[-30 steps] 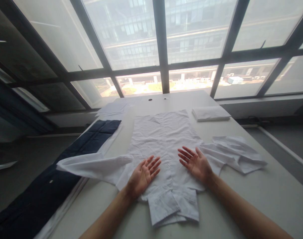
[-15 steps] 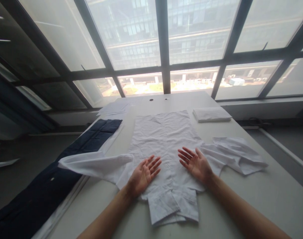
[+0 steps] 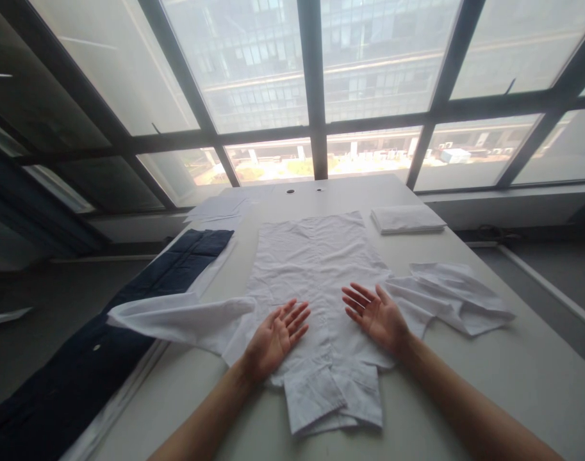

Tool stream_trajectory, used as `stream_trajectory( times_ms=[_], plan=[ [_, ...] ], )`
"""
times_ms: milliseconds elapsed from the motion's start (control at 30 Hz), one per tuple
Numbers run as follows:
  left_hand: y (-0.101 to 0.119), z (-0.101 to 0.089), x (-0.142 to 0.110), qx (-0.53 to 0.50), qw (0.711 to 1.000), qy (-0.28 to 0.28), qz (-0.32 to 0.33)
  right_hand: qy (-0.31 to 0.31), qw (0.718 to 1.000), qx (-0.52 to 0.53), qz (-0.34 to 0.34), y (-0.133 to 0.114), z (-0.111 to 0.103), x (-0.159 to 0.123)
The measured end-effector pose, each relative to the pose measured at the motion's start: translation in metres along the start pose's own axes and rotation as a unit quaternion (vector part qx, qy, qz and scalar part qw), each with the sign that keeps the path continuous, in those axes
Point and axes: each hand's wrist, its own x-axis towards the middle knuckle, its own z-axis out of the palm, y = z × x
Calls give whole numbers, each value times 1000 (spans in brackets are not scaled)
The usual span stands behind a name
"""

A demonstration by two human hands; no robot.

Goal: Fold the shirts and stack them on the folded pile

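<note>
Head view; close above table (image 3: 350, 200); faces forward, down, toward windows (image 3: 258, 64)

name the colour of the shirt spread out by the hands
The shirt is plain white, best seen in the head view.

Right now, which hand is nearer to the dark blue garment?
Left. The left hand is right of the dark blue garment, over the white shirt; the right hand is farther right, past the shirt's middle.
</note>
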Motion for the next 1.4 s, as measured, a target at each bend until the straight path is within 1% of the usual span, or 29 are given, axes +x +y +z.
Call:
stream_trajectory(
  times_ms=[333,533,733,900,1200,1400],
  plan=[
    [0,1,0,0,1000,8,0,11,1000,12,-1,0,2,-1],
    [0,2,0,-2,1000,8,2,29,998,43,-21,2,3,0],
    [0,6,-1,2,1000,18,5,44,997,51,-27,4,2,1],
    [0,9,-3,4,1000,23,6,40,997,55,-28,4,1,1],
    [0,5,-2,0,1000,12,3,34,998,48,-29,4,0,2],
    [0,6,-2,8,1000,19,6,37,998,48,-28,4,3,0]
  ],
)
